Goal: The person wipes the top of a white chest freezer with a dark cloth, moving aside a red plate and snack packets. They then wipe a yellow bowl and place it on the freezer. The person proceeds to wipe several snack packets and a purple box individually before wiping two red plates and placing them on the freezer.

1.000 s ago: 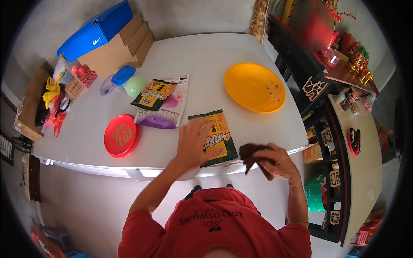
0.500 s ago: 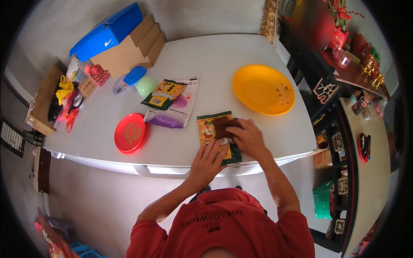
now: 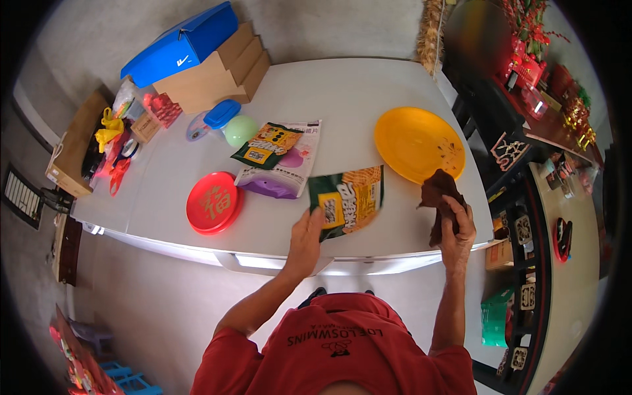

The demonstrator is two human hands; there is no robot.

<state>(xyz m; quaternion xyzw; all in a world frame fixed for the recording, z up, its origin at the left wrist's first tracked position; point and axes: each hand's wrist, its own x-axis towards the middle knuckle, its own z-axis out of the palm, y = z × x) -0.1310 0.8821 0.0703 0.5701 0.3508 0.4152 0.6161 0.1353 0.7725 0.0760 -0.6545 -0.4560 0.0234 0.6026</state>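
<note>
My left hand point(image 3: 305, 243) pinches the left edge of a green and yellow snack packet point(image 3: 355, 197), raised over the table's front part and a little blurred. A crumpled dark brown cloth point(image 3: 440, 192) hangs from my right hand point(image 3: 458, 232), whose fingers are closed on it beside the near rim of a yellow plate point(image 3: 411, 141). Left of the raised packet, a similar snack packet point(image 3: 280, 139) lies on a white and purple pouch point(image 3: 299, 164). A round red lidded container point(image 3: 212, 201) sits further left.
On the white table point(image 3: 329, 89) stand a pale green ball point(image 3: 241, 131), a blue-lidded tub point(image 3: 222, 114), stacked brown boxes point(image 3: 210, 82) and a blue box point(image 3: 181, 46). An open carton point(image 3: 76, 148) of odds and ends is at far left. Dark shelving point(image 3: 520, 263) borders the right.
The packet has come up off the table in my left hand and shows a different side. My right hand has moved right with the cloth, away from the packet.
</note>
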